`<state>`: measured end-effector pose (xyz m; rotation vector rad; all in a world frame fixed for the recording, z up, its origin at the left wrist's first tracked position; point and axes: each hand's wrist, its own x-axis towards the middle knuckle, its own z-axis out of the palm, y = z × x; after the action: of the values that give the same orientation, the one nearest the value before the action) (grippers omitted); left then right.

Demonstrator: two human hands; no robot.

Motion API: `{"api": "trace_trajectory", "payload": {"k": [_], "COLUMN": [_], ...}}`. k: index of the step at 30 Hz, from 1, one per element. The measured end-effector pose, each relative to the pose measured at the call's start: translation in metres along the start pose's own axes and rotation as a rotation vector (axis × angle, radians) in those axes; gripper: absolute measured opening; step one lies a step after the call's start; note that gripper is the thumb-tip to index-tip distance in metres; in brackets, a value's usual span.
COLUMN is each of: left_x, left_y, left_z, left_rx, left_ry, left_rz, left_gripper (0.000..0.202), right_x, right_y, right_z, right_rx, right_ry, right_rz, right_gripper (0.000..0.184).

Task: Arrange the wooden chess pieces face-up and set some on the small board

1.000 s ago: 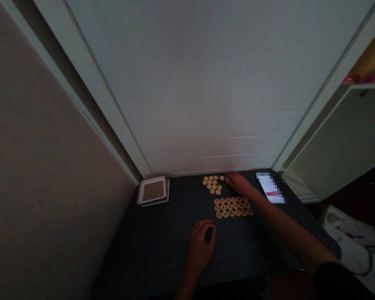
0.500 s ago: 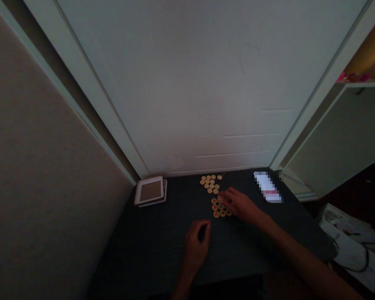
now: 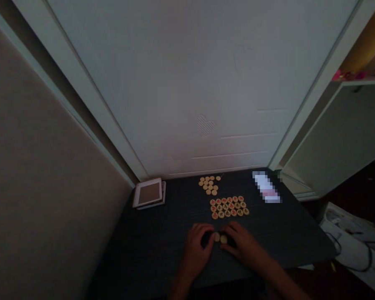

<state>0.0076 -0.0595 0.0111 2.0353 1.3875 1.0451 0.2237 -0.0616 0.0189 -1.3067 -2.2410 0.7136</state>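
On a dark table (image 3: 150,246), my left hand (image 3: 197,250) and my right hand (image 3: 243,246) meet near the front edge, fingers curled. Between their fingertips sit two round tan game pieces (image 3: 220,238), one at each hand. Just beyond them lies a block of several marked round pieces (image 3: 228,207) in rows, with red and dark characters. Farther back is a cluster of several plain tan pieces (image 3: 208,185), face down.
A flat square box with a white rim (image 3: 149,194) sits at the table's back left. A blurred-out phone (image 3: 266,187) lies at the back right. A white panelled wall rises behind the table. White bags and a cable (image 3: 353,246) lie on the floor to the right.
My right hand drew back from the far cluster, over the marked pieces, to the front of the table beside my left hand. Two pieces now sit between the fingertips.
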Motion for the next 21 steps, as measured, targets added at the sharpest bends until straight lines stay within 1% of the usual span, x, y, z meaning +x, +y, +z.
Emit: {"api": "trace_trajectory", "payload": {"k": [2, 3, 6, 8, 11, 13, 16, 19, 21], "left_x": [-0.004, -0.005, -0.003, 0.004, 0.017, 0.023, 0.027, 0.026, 0.026], "left_y": [0.002, 0.002, -0.002, -0.008, -0.019, -0.022, -0.017, -0.009, -0.006], "left_z": [-0.002, -0.004, -0.011, -0.02, -0.034, -0.041, -0.039, -0.028, -0.021], "left_rx": [0.051, 0.075, 0.141, 0.197, 0.31, 0.358, 0.347, 0.331, 0.35], "left_ry": [-0.074, -0.105, -0.17, -0.181, -0.149, -0.131, -0.13, -0.154, -0.17], "left_rz": [0.04, 0.054, 0.083, 0.086, 0.068, 0.067, 0.1, 0.147, 0.171], "left_gripper": [0.015, 0.016, 0.021, 0.021, 0.017, 0.016, 0.023, 0.033, 0.036], "right_x": [-0.006, -0.009, -0.012, -0.01, -0.006, -0.005, -0.004, -0.005, -0.006], "right_y": [0.003, 0.005, 0.008, 0.009, 0.009, 0.01, 0.01, 0.01, 0.01], "right_z": [0.001, 0.002, 0.005, 0.006, 0.008, 0.01, 0.013, 0.015, 0.016], "right_rx": [0.032, 0.044, 0.06, 0.052, 0.044, 0.053, 0.08, 0.113, 0.137], "right_ry": [0.022, 0.032, 0.068, 0.083, 0.082, 0.086, 0.11, 0.151, 0.17], "right_rz": [0.017, 0.021, 0.013, -0.003, -0.027, -0.041, -0.045, -0.034, -0.032], "right_gripper": [0.027, 0.025, 0.029, 0.031, 0.027, 0.024, 0.023, 0.022, 0.021]}}
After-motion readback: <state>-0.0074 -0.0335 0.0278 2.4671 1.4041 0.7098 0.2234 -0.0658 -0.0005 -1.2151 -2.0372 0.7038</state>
